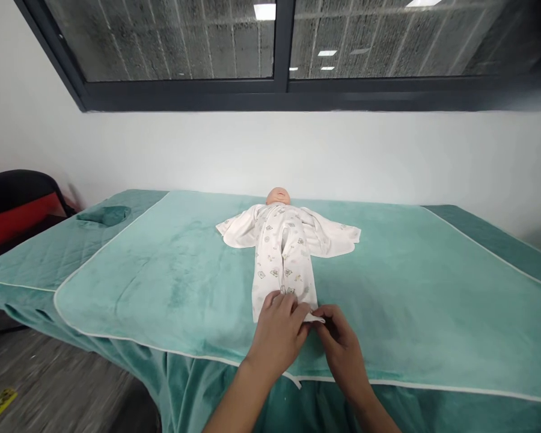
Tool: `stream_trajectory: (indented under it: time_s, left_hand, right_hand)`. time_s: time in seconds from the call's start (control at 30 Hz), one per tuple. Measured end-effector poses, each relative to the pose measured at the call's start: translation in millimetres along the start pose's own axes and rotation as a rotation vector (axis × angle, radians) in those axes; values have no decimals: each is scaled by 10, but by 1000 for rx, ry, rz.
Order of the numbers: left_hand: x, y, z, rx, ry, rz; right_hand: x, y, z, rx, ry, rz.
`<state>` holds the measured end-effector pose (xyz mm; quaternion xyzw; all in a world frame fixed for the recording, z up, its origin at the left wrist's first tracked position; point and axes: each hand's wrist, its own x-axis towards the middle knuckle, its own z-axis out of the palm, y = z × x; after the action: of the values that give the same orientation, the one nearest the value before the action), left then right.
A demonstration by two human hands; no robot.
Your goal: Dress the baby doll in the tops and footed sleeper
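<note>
A baby doll [278, 195] lies on its back with its head toward the wall. It wears a white printed baby outfit [270, 252], the sleeves spread wide and the two legs pointing at me. My left hand [282, 328] is over the lower end of the legs, fingers curled down on the cloth near the right-hand cuff. Close beside it, my right hand [338, 337] pinches the corner of that same cuff between thumb and fingers. The cuff's edge shows between both hands. The doll's feet are hidden.
Under the doll, a green velvety cover [162, 270] with white piping spreads over the bed, its front edge hanging down. Behind is a white wall [184, 150] below a dark-framed window [279, 93]. A black and red chair [20, 210] stands at the left.
</note>
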<state>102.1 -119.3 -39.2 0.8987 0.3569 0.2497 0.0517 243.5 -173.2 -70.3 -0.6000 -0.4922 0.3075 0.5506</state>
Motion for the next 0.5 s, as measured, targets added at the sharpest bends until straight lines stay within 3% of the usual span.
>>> stream_trajectory:
  time_s: [0.23, 0.5]
  left_hand:
    - [-9, 17, 105, -89, 201, -132]
    - [-29, 26, 106, -186, 274, -278]
  right_hand:
    - [61, 5, 38, -14, 16, 22]
    - [43, -22, 97, -143, 56, -158]
